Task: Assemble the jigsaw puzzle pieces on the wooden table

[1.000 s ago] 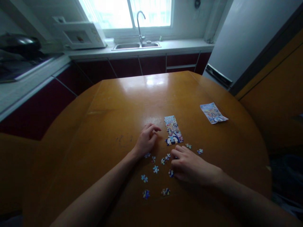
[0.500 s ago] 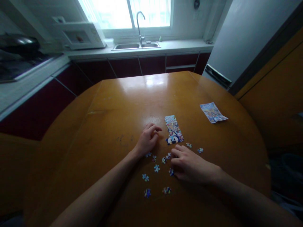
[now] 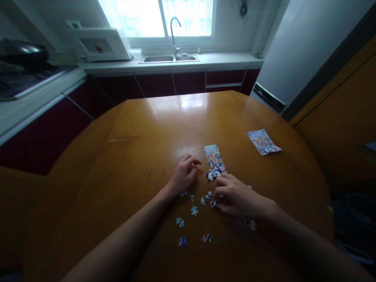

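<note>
A partly joined jigsaw puzzle, a narrow strip with a blue-and-white character at its near end, lies on the table. To its left my left hand rests loosely bent, fingers apart and nothing in it. Just below the strip, my right hand is closed with its fingertips down on the tabletop. At its thumb shows a dark blue puzzle piece, partly covered by the hand. Several loose pieces lie around, among them a pale blue piece, a blue piece and a multicoloured piece.
A creased picture sheet lies on the right of the wooden table. Another loose piece is by my right forearm. Beyond the table are a sink, a microwave and a fridge.
My right hand has moved slightly away from me, towards the strip, and the dark blue piece has shifted with it. A piece by my right forearm has come into view. My left hand stays put.
</note>
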A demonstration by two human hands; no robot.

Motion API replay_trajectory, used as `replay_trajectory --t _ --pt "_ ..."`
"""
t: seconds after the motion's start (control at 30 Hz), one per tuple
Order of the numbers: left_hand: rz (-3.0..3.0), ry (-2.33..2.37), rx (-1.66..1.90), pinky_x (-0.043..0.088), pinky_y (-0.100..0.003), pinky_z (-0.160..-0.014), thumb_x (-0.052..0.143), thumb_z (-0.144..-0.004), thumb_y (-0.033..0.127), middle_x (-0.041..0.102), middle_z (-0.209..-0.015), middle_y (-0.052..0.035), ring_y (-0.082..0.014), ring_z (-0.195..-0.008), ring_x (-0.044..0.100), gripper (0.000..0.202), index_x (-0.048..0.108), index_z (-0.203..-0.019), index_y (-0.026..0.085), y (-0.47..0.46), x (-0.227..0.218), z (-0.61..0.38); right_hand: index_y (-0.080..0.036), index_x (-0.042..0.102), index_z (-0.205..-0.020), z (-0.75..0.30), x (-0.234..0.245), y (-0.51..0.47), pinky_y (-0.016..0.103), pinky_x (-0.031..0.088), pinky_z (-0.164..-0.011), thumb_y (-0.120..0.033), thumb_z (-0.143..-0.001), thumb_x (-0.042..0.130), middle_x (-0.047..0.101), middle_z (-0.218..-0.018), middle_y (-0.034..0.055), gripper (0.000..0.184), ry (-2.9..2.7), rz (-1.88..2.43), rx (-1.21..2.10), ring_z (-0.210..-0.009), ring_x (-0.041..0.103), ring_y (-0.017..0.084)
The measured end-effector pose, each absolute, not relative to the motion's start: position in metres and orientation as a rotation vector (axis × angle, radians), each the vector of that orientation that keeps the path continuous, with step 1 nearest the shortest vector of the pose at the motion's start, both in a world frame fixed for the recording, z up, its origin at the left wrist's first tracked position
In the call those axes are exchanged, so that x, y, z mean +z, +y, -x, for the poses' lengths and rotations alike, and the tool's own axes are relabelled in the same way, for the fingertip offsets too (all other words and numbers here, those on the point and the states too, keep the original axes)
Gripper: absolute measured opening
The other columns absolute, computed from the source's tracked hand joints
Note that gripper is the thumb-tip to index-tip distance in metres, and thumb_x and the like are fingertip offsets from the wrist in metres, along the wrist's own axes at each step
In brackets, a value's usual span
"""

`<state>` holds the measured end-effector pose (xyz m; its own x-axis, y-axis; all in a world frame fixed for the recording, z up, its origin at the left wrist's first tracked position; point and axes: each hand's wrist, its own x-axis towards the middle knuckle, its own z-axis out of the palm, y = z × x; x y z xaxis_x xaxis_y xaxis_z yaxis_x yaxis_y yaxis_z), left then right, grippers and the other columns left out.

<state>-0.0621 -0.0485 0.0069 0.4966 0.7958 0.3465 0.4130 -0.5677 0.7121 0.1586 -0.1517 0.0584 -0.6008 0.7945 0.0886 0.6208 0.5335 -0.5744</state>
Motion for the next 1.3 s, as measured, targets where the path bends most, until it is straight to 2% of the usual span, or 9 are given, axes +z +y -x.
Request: replay_trajectory --t 0.2,0.47,0.77,1.17,1.3 --pt "-2.190 0.990 0.888 0.045 -0.039 -0.092 0.051 -0.082 0.001 0.059 -0.093 -0.0038 -0.0218 -0.098 0.051 0.026 0.066 -0.094 0.019 -0.048 0.006 0.062 -0.022 0.068 -0.084 -0.178 0.072 -0.109 0.034 0.045 -0.088 -0.017 -0.083 0.070 0.061 -0.093 0.0025 0.005 -2.288 1.224 0.595 -0.095 0.053 0.020" --pt "-2.234 1.011 0.872 0.045 -0.039 -0.094 0.049 -0.081 0.001 0.060 -0.093 -0.0037 -0.0211 -0.098 0.052 0.028 0.066 -0.095 0.019 -0.048 0.007 0.062 -0.023 0.071 -0.081 -0.172 0.041 -0.062 0.036 0.045 -0.086 -0.018 -0.080 0.072 0.062 -0.089 0.0039 0.005 -2.292 1.215 0.546 -0.094 0.053 0.021" --pt "-2.219 1.004 0.867 0.045 -0.038 -0.091 0.050 -0.081 0.000 0.060 -0.093 -0.0038 -0.0214 -0.096 0.051 0.028 0.066 -0.095 0.018 -0.048 0.003 0.063 -0.023 0.071 -0.081 -0.170 0.030 -0.057 0.037 0.045 -0.086 -0.019 -0.081 0.073 0.064 -0.092 0.0047 0.004 -2.362 1.230 0.603 -0.095 0.053 0.022" --pt "-2.230 0.999 0.863 0.045 -0.042 -0.094 0.050 -0.082 0.000 0.060 -0.094 -0.0037 -0.0216 -0.098 0.051 0.030 0.066 -0.097 0.019 -0.048 0.004 0.063 -0.023 0.072 -0.083 -0.170 0.029 -0.058 0.039 0.045 -0.090 -0.020 -0.082 0.072 0.065 -0.095 0.0052 0.003 -2.357 1.207 0.621 -0.099 0.055 0.022" --pt "-2.267 0.903 0.854 0.047 -0.040 -0.091 0.052 -0.084 0.001 0.059 -0.095 -0.0045 -0.0214 -0.098 0.049 0.031 0.070 -0.099 0.021 -0.050 0.005 0.064 -0.024 0.073 -0.087 -0.173 0.033 -0.062 0.038 0.045 -0.088 -0.018 -0.085 0.068 0.064 -0.094 0.0049 0.008 -2.295 1.202 0.568 -0.096 0.054 0.022"
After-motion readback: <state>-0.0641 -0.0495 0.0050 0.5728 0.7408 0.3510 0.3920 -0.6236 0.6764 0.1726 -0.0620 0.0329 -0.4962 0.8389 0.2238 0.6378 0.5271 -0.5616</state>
